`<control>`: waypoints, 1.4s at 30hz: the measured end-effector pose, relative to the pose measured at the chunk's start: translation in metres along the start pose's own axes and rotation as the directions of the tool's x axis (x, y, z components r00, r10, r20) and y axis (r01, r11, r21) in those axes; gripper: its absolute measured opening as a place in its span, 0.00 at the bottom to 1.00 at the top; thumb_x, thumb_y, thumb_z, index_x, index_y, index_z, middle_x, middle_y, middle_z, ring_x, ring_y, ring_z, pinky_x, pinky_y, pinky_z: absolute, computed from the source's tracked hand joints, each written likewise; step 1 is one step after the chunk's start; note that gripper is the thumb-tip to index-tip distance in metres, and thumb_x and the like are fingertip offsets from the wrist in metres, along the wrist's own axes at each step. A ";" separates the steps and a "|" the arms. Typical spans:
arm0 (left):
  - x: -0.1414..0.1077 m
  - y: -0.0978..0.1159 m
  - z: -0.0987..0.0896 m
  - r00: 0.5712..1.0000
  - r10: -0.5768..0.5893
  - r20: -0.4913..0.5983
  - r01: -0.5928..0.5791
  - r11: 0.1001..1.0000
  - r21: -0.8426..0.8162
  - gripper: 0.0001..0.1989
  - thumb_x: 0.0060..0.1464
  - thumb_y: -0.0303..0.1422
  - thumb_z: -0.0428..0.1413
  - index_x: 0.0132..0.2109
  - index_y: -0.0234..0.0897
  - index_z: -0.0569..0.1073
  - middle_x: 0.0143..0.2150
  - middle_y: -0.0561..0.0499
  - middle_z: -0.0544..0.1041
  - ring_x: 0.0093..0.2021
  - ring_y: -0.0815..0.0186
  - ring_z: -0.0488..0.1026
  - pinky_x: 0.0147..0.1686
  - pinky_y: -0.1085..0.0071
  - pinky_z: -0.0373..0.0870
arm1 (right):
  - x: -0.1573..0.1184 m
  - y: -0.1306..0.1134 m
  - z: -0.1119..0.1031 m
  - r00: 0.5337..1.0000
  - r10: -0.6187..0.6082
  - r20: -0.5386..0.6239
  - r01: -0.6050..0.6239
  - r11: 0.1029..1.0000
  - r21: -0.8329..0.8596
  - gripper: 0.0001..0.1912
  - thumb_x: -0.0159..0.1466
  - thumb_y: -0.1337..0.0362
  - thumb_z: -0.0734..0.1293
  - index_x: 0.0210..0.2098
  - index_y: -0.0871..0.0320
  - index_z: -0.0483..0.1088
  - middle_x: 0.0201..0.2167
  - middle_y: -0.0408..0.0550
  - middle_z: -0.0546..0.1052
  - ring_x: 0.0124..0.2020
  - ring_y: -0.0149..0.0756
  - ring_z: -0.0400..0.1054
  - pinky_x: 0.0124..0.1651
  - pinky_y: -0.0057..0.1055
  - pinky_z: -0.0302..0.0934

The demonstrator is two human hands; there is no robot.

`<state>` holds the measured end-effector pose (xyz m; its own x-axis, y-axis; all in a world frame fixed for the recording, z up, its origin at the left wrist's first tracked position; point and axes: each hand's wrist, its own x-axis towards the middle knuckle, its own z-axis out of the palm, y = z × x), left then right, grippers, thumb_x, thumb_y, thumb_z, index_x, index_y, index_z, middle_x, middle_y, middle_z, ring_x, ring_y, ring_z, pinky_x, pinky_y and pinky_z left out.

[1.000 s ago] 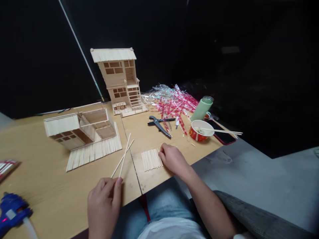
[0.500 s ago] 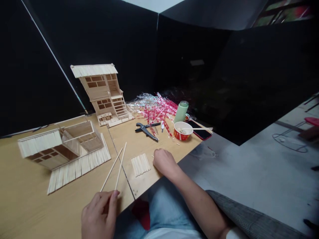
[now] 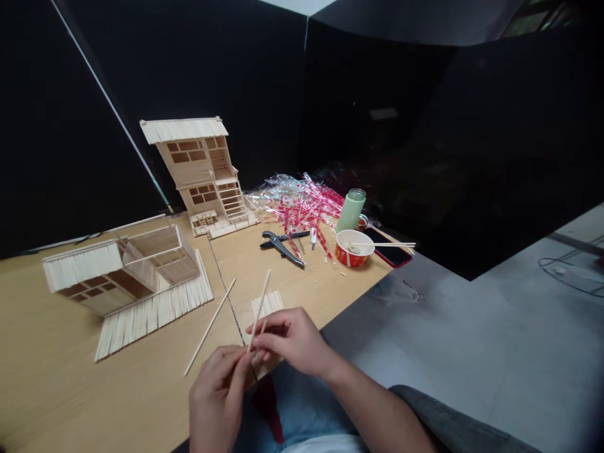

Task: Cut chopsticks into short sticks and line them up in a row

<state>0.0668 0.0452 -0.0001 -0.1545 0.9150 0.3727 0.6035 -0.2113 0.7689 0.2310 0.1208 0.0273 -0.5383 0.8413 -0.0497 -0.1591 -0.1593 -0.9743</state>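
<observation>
Black backing panels (image 3: pixel 189 63) rise behind the pale wood counter (image 3: pixel 56 371), where a slim bamboo chopstick (image 3: pixel 260 302) stands tilted up between your hands, clenched in the fingers of your right grip (image 3: pixel 292 340) near its lower end. Your left grip (image 3: pixel 217 396) curls in just beside that end, though you cannot tell whether it clenches the stick too. A second smooth chopstick (image 3: pixel 210 327) lies on the counter to the left, and a flat row of cut sticks (image 3: pixel 267 304) sits just beyond your hands.
</observation>
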 end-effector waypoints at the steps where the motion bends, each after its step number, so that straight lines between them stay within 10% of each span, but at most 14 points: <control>1: 0.000 -0.001 0.002 1.000 0.000 0.001 0.000 1.000 0.008 0.12 0.64 0.40 0.55 0.37 0.43 0.80 0.37 0.52 0.80 0.39 0.64 0.77 0.40 0.70 0.72 | 0.001 0.003 0.002 1.000 -0.017 0.006 0.017 1.000 -0.012 0.15 0.58 0.54 0.75 0.35 0.61 0.80 0.28 0.45 0.78 0.25 0.30 0.71 0.32 0.28 0.67; 9: -0.010 -0.011 -0.010 0.997 0.069 -0.046 -0.052 0.949 0.311 0.17 0.66 0.40 0.51 0.34 0.40 0.80 0.34 0.49 0.82 0.34 0.62 0.77 0.38 0.65 0.68 | 0.018 0.004 0.016 0.956 -0.230 0.184 0.293 0.803 -0.519 0.04 0.61 0.71 0.72 0.32 0.57 0.80 0.32 0.45 0.80 0.35 0.32 0.73 0.41 0.27 0.65; 20: -0.017 -0.009 -0.013 0.998 -0.061 0.003 0.055 0.918 0.392 0.07 0.64 0.31 0.56 0.37 0.39 0.77 0.37 0.51 0.81 0.40 0.62 0.75 0.47 0.60 0.59 | 0.022 0.021 0.024 0.932 -0.216 0.291 0.359 0.651 -0.668 0.05 0.66 0.68 0.68 0.33 0.58 0.75 0.31 0.45 0.76 0.36 0.34 0.70 0.40 0.28 0.61; 32: -0.025 -0.015 -0.014 0.997 -0.061 -0.042 0.074 0.902 0.425 0.05 0.62 0.31 0.60 0.41 0.43 0.81 0.38 0.52 0.81 0.41 0.63 0.75 0.49 0.60 0.57 | 0.021 0.036 0.024 0.965 -0.172 0.200 0.261 0.726 -0.636 0.08 0.67 0.63 0.68 0.32 0.58 0.77 0.30 0.47 0.80 0.33 0.36 0.75 0.39 0.30 0.66; 36: -0.025 -0.020 -0.018 0.994 -0.088 -0.061 0.104 0.935 0.339 0.05 0.61 0.29 0.61 0.41 0.44 0.82 0.38 0.53 0.80 0.41 0.63 0.75 0.48 0.60 0.59 | 0.027 0.039 0.021 0.997 -0.003 0.072 0.026 0.951 -0.308 0.14 0.63 0.53 0.72 0.34 0.60 0.75 0.26 0.48 0.80 0.28 0.37 0.76 0.34 0.31 0.70; 42: -0.020 -0.020 -0.023 0.992 -0.100 -0.074 0.110 0.984 0.137 0.07 0.61 0.29 0.60 0.43 0.45 0.82 0.39 0.53 0.81 0.41 0.63 0.76 0.47 0.62 0.62 | 0.031 0.031 0.015 0.992 0.126 0.024 -0.126 0.992 -0.017 0.20 0.54 0.50 0.79 0.32 0.61 0.75 0.25 0.48 0.81 0.25 0.33 0.76 0.33 0.28 0.72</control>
<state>0.0399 0.0236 -0.0113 -0.2721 0.9034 0.3313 0.6845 -0.0602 0.7265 0.1970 0.1343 -0.0012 -0.5739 0.8017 -0.1671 -0.0758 -0.2551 -0.9639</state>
